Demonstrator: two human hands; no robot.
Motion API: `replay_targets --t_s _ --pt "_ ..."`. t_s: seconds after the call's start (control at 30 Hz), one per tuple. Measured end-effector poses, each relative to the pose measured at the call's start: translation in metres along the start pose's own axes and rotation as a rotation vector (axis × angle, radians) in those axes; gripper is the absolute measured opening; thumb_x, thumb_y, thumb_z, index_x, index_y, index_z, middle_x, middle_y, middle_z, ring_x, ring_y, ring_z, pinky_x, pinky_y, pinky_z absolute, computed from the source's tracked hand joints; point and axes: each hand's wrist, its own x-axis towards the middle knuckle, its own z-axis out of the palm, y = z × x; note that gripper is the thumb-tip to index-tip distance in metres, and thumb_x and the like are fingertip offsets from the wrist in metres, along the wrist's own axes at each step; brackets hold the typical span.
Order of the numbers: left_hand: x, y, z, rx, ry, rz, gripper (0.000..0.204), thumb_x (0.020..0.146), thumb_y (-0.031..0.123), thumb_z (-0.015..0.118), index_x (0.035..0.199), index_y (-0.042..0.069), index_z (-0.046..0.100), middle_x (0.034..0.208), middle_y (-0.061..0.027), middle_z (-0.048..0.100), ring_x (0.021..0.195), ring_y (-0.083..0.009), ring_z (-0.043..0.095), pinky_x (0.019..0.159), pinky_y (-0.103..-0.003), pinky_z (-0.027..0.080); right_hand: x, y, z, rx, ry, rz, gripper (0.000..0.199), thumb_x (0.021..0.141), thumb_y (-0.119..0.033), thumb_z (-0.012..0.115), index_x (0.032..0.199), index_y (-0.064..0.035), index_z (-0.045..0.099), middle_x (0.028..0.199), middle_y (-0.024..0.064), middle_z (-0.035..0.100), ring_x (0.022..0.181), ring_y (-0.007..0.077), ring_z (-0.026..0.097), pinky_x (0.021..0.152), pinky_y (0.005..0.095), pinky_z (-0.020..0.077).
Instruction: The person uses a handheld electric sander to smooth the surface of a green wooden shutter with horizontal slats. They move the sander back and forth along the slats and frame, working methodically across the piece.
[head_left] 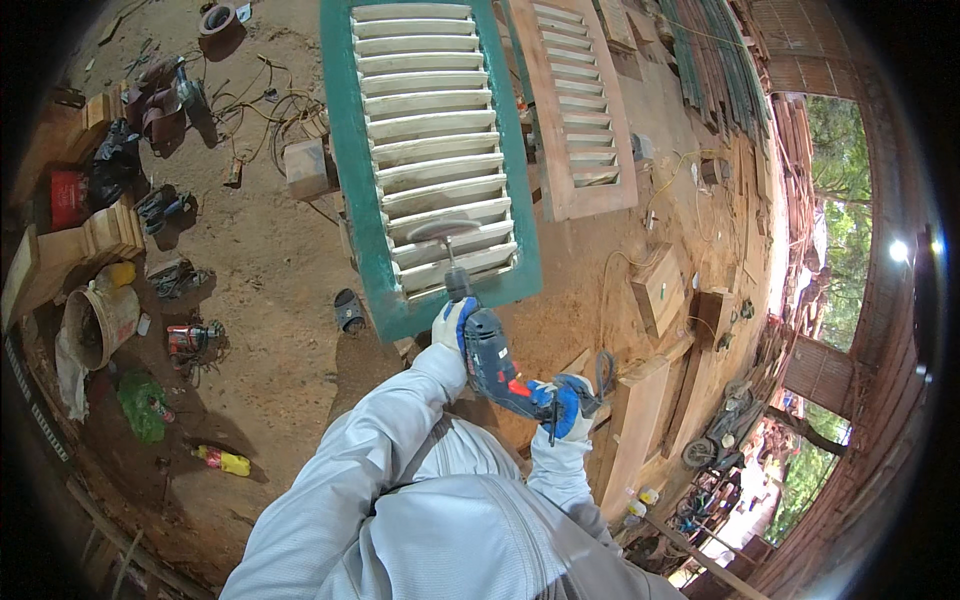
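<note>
Gripping the drill (490,362) at front and rear, left hand (452,326) and right hand (566,408) hold its disc (443,231) at the near slats (424,278) of the far-side green-framed shutter (433,155); tilting the disc could gouge them.

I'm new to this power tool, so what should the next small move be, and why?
Probably guide the thin round disc sideways along the white louvre slats, clear of the green wooden frame: it sits mid-width near their lower end, and the gloved left hand and right hand grip the dark blue-black drill front and rear.
</note>
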Motion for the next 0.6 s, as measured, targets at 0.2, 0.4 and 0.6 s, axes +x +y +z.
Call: replay_targets --t_s 0.2,0.4,0.6 --pt "-0.009 0.012 -0.018 0.025 0.005 0.041 0.021 0.091 0.03 0.064 0.093 0.009 0.067 0.084 -0.0023 0.066 0.073 -0.0137 0.062 0.071 -0.032 0.05 -0.018 -0.001 0.024 -0.046 0.009 -0.001 0.017 0.088 -0.012 0.061 0.1 0.0006 0.058 0.069 0.0148 0.063 0.063 0.028 0.065 0.077 0.0512 0.0571" --pt "-0.004 0.027 -0.04 -0.033 -0.058 -0.046 0.022 0.09 0.029 0.066 0.094 0.008 0.068 0.085 -0.0021 0.066 0.076 -0.0143 0.062 0.073 -0.031 0.05 -0.052 0.013 0.042 -0.063 0.054 0.015 0.019 0.088 -0.01 0.061 0.103 0.0021 0.059 0.077 0.0149 0.065 0.069 0.0262 0.067 0.081 0.0472 0.0574" --pt "0.008 0.04 -0.054 0.394 -0.156 0.266 0.02 0.093 0.024 0.062 0.1 0.006 0.069 0.093 -0.005 0.068 0.085 -0.0163 0.064 0.079 -0.032 0.05 -0.067 0.007 0.058 -0.131 -0.139 0.028 0.018 0.095 -0.011 0.057 0.107 0.0022 0.058 0.086 0.014 0.066 0.082 0.0253 0.066 0.092 0.0453 0.0529"
